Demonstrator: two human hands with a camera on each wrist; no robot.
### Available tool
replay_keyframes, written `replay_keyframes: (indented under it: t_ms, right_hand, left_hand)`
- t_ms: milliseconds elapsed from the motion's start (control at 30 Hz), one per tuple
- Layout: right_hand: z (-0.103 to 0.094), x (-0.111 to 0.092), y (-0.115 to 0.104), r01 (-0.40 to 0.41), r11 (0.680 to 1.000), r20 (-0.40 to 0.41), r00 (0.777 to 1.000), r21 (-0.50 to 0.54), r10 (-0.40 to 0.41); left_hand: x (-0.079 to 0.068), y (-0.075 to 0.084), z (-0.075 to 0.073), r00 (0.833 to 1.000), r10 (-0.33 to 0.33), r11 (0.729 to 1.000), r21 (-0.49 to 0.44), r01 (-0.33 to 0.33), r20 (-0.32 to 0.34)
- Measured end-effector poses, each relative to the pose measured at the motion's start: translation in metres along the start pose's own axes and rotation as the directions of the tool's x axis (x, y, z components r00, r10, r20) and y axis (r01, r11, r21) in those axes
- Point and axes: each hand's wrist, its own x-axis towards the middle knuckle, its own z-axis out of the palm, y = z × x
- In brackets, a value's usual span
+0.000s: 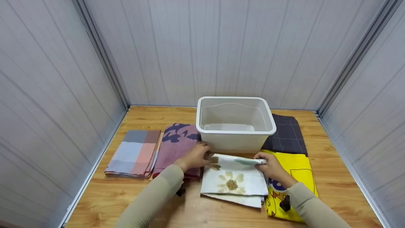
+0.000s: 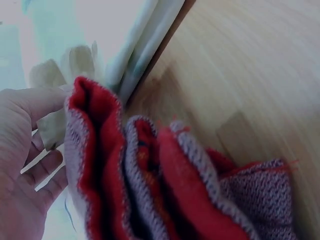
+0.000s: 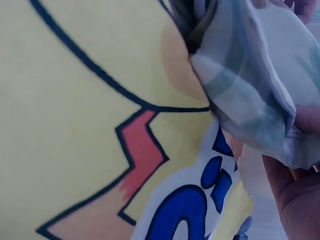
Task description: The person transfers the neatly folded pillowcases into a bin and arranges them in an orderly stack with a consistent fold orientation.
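Observation:
A folded white cloth (image 1: pixel 232 179) with a brown flower print lies at the front, below the bin. My left hand (image 1: pixel 196 155) pinches its far left corner, thumb on top, beside the pink towel. The red-edged folds of that towel (image 2: pixel 105 150) partly block the left wrist view. At the cloth's far right corner, my right hand (image 1: pixel 272 166) pinches a turned-up edge showing a green leaf print. In the right wrist view the fingers (image 3: pixel 300 200) hold this bunched edge from below, over the yellow cloth (image 3: pixel 90 150).
A white plastic bin (image 1: pixel 237 142) stands behind the cloth, with bare inner walls. A checked cloth (image 1: pixel 134 153) and the pink towel (image 1: pixel 177 148) lie left. The yellow cloth and a dark grey cloth (image 1: pixel 286 134) lie right. Pale panel walls (image 1: pixel 221 47) enclose the wooden table (image 1: pixel 104 202).

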Motion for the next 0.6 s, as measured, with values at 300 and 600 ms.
replay_keyframes:
  t_ms: [300,600]
  right_hand:
    - [-0.005,0.0,-0.006,0.03,1.0,-0.028,0.999,0.01,-0.029]
    - [-0.014,0.002,-0.013,0.01,0.998,-0.032,0.999,0.057,-0.008]
  left_hand:
    - [-0.005,0.015,-0.021,0.999,-0.006,0.991,-0.136,0.011,0.04]
    - [-0.009,0.039,-0.04,0.997,-0.081,0.963,-0.258,0.076,-0.008]
